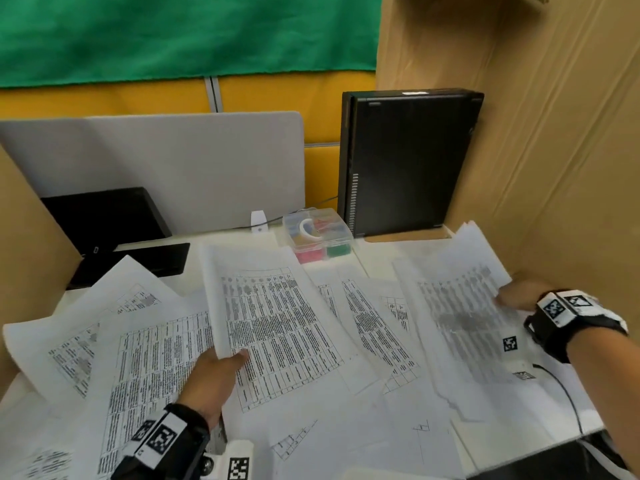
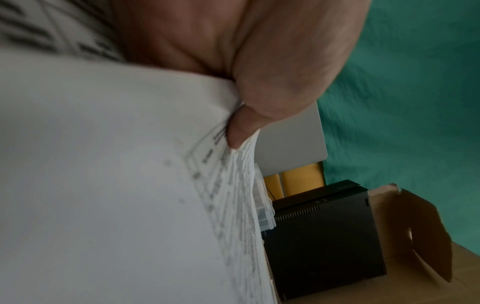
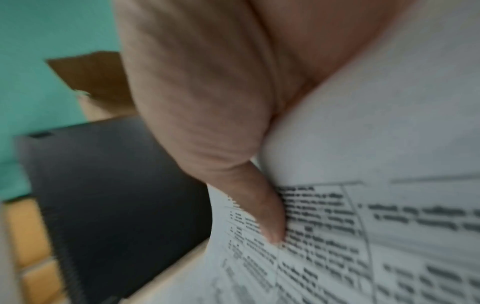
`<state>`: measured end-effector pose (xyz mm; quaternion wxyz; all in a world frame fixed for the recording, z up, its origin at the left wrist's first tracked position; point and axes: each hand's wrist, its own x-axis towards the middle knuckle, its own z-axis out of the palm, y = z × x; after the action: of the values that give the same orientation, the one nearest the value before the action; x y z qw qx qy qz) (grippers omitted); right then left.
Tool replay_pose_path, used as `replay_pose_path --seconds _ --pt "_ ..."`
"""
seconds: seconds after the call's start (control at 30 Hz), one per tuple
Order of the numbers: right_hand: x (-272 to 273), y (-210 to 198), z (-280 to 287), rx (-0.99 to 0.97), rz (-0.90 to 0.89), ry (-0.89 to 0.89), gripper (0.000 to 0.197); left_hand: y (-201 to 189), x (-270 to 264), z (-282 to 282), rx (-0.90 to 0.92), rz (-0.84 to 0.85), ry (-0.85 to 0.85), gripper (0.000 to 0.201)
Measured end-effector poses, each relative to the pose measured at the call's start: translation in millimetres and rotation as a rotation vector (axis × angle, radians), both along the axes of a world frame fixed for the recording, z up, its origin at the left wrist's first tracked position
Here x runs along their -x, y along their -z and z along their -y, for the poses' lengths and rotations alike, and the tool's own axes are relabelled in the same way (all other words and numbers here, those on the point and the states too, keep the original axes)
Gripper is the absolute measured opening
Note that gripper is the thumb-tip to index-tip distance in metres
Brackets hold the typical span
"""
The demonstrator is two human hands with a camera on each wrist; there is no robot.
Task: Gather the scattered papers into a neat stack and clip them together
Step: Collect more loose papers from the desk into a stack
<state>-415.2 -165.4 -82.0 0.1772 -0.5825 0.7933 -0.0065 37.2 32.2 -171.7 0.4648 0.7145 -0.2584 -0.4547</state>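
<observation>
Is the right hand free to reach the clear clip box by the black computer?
Probably not yet. The right hand pinches a sheet, so it is occupied. The path to the clip box looks open above the scattered papers.

Head camera looks down over the table (image 1: 377, 258); both wrist cameras sit tight against the palms, and all three share the black computer tower (image 1: 408, 161) at one o'clock.
</observation>
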Motion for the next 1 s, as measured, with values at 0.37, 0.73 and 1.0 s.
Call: replay_pose_path --seconds 0.37,0.73,1.0 --pt "-72.9 -120.1 -54.8 0.28 0.826 -0.093 0.011 -27.9 7.5 -9.5 0.023 -0.102 0.01 0.045" --pt "-234.8 33.5 -71.9 0.024 0.958 -0.276 0.03 -28.8 9.7 -12.8 0.011 -0.153 0.081 0.108" --pt "-207.4 -16.5 -76.2 -0.192 1.276 -0.354 0.054 -79.1 11.9 -22.6 0.258 -0.054 0.118 0.02"
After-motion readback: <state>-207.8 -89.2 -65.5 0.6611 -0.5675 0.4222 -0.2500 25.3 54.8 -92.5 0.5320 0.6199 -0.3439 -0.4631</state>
